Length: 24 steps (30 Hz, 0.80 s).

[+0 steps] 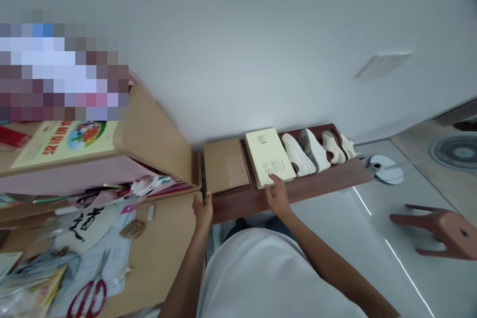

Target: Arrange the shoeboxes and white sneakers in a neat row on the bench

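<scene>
My left hand (202,210) is closed around a thin dark phone-like object (203,179), held upright beside the edge of the wooden shelf unit (164,238). My right hand (276,194) reaches forward, fingers flat on the near corner of a pale yellow box (269,155). This box lies on a low dark-brown bench (320,179) against the white wall. A brown cardboard box (225,165) lies just left of it on the same bench.
Several white and beige shoes (316,149) line the bench to the right of the boxes. A white slipper (385,169) lies on the floor beyond. An overturned reddish stool (439,226) lies at right. The shelves at left hold books, papers and scissors (89,288).
</scene>
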### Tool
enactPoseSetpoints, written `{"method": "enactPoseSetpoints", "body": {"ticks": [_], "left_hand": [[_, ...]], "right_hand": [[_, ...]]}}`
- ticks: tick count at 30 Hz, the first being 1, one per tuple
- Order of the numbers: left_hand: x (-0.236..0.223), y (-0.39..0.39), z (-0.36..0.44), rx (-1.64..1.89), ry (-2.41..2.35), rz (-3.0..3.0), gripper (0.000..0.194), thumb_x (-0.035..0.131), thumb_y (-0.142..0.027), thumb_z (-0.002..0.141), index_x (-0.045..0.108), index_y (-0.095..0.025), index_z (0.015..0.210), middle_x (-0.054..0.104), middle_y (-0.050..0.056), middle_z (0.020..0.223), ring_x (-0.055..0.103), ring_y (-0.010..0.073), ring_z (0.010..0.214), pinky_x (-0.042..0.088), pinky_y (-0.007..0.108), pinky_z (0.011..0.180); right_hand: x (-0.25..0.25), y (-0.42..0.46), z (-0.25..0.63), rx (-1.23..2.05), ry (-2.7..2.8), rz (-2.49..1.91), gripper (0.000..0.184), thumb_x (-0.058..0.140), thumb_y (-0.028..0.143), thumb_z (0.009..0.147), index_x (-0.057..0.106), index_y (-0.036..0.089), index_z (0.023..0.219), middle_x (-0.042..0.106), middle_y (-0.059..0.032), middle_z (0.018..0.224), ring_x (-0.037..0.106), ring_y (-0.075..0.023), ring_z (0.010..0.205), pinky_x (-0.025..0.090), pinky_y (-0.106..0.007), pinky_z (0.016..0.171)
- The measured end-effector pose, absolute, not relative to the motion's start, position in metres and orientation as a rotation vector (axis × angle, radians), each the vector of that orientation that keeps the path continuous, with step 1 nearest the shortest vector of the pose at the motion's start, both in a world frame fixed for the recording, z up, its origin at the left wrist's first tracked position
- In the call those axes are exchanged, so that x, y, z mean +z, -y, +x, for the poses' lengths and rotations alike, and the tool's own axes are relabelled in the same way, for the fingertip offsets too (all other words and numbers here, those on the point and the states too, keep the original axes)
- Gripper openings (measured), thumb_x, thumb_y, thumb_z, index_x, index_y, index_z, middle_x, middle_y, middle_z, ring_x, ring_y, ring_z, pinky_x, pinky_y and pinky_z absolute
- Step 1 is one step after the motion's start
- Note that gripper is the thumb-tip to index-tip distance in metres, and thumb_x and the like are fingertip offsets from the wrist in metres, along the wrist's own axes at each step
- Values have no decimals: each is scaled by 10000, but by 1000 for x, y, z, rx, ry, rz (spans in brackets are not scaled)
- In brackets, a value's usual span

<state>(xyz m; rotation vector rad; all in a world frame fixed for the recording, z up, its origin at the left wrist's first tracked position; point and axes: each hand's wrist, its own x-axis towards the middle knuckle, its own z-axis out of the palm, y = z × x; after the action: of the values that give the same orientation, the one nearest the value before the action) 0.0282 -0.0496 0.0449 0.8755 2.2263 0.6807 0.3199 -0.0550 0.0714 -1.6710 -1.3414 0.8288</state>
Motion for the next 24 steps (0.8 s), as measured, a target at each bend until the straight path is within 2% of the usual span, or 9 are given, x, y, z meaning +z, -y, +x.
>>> {"method": "enactPoseSetpoints", "body": {"ticks": [4, 8, 11, 15, 19, 24], "left_hand": [[40, 78, 18, 700, -2143, 813, 764, 493, -597, 924, 331, -168, 1536, 430, 209, 1567, 404, 303, 1473, 373, 440, 1182], [49, 82, 20, 696, -2050, 870, 714, 482, -581, 947, 374, -162, 1514, 444, 203, 1560, 455, 297, 1438, 417, 426, 1146], [58, 68, 23, 728, -2049, 932, 677, 524, -574, 931, 438, -176, 1472, 513, 186, 1504, 483, 303, 1412, 441, 437, 1122], [66, 41, 23, 767, -2008, 1028, 650, 602, -543, 899, 498, -177, 1425, 595, 167, 1410, 526, 305, 1365, 457, 441, 1103], [66, 20, 21, 734, -1995, 1005, 717, 664, -524, 868, 478, -128, 1436, 529, 207, 1480, 489, 327, 1402, 409, 456, 1152], [59, 1, 19, 700, -1988, 1014, 792, 684, -526, 855, 417, -108, 1471, 417, 242, 1571, 400, 313, 1474, 329, 434, 1206]], "right_hand": [[70, 59, 285, 1172, 1090, -1633, 517, 689, 491, 819, 623, 240, 1266, 634, -120, 1344, 560, -300, 1270, 401, -496, 1149], [67, 41, 271, 1356, 830, -1617, 577, 738, 538, 752, 636, 243, 1237, 654, -110, 1328, 599, -284, 1253, 481, -430, 1072], [65, 23, 267, 1390, 818, -1686, 667, 756, 514, 742, 592, 229, 1322, 604, -130, 1420, 556, -303, 1332, 464, -445, 1103], [63, 2, 260, 1401, 931, -1751, 761, 766, 461, 747, 518, 229, 1428, 540, -113, 1510, 455, -315, 1438, 378, -470, 1188], [59, -13, 254, 1416, 992, -1789, 845, 795, 460, 707, 502, 199, 1456, 529, -129, 1520, 417, -339, 1465, 365, -474, 1198], [54, -23, 252, 1421, 1020, -1829, 900, 835, 451, 653, 516, 163, 1444, 536, -161, 1506, 422, -351, 1460, 349, -464, 1205]]}}
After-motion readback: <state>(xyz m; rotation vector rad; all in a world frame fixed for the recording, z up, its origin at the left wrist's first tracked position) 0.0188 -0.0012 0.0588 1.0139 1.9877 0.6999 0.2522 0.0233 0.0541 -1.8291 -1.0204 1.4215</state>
